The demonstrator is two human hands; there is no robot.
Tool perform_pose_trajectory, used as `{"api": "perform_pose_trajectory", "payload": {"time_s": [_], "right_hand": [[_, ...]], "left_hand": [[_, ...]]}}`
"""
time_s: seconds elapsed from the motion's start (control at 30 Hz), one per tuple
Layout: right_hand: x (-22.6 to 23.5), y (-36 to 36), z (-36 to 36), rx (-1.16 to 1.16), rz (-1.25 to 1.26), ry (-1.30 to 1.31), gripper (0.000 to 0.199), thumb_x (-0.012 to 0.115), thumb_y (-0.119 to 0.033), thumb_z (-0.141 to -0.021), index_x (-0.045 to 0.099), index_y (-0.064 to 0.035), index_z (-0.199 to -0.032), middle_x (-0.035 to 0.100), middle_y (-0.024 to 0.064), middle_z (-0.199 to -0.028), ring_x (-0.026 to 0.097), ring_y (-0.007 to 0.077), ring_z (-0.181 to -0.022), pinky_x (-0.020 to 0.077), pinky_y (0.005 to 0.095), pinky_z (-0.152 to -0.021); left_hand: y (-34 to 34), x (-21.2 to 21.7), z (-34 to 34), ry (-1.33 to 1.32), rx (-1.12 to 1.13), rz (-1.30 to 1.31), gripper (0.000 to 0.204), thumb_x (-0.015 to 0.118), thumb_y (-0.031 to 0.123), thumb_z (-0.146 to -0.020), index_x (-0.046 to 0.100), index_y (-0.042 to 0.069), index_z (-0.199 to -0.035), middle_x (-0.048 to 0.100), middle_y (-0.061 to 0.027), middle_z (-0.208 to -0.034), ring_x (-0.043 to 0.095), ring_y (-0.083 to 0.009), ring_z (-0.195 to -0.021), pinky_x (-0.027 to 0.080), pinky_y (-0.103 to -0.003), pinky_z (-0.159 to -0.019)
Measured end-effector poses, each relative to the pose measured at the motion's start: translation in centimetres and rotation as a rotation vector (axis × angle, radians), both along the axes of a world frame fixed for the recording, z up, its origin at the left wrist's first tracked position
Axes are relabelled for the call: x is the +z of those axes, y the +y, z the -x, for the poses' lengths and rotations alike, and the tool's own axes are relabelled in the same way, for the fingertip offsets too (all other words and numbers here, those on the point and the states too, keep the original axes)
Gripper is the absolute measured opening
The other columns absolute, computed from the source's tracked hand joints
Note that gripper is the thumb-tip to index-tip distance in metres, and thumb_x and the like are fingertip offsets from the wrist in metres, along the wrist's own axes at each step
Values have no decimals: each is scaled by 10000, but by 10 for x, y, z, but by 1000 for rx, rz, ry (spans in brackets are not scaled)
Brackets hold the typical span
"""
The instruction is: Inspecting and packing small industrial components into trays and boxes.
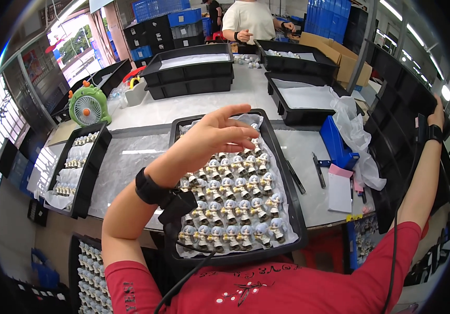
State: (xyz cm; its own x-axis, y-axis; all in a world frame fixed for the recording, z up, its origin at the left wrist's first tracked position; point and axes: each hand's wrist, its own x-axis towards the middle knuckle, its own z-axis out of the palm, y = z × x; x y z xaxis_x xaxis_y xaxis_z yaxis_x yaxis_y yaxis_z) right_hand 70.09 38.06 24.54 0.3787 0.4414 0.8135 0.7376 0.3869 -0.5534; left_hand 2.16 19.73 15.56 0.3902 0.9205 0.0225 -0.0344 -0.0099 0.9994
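Observation:
My left hand hovers over the far part of a black tray, its fingers stretched out and apart, holding nothing. Rows of small figurines with pale blue-grey hair and light clothes stand in this tray on white lining paper. The hand and forearm hide some of the far rows. Out at the far right, my right hand is at the edge of a large black tray tipped up on its side. It appears to grip that edge, though most of its fingers are hidden.
A narrow black tray of figurines and a green fan stand left. Paper-lined black trays sit across the table. A blue bin, plastic bag, pens and notepad lie right. Another person stands opposite.

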Motion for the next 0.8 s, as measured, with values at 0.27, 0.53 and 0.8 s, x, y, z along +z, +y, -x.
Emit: {"api": "perform_pose_trajectory", "payload": {"time_s": [0.27, 0.53, 0.8], "right_hand": [[-3, -15, 9, 49, -16, -330, 748, 310, 230, -580, 449, -45, -1262, 529, 128, -1186, 505, 218, -1106, 346, 279, -988], [9, -70, 181, 905, 62, 177, 531, 453, 132, -781, 434, -38, -1284, 532, 56, -1123, 526, 124, -991, 423, 247, -888], [-29, -88, 405, 1351, 449, 700, 258, 628, -210, -799, 590, -26, -975, 640, 82, -889, 620, 172, -826, 482, 294, -789]], "left_hand": [[-18, -15, 27, 63, -24, 5, 423, 546, 160, -886, 436, 48, -1278, 597, -76, -1037, 605, -152, -946, 486, -284, -858], [-31, -21, 44, -98, 171, -53, 455, 539, 192, -894, 399, 54, -1305, 536, -84, -1154, 549, -173, -1041, 446, -310, -887], [-69, -31, 55, -375, 681, -121, 560, 510, 387, -902, 327, 121, -1359, 380, -98, -1307, 397, -261, -1192, 352, -429, -945]]}}
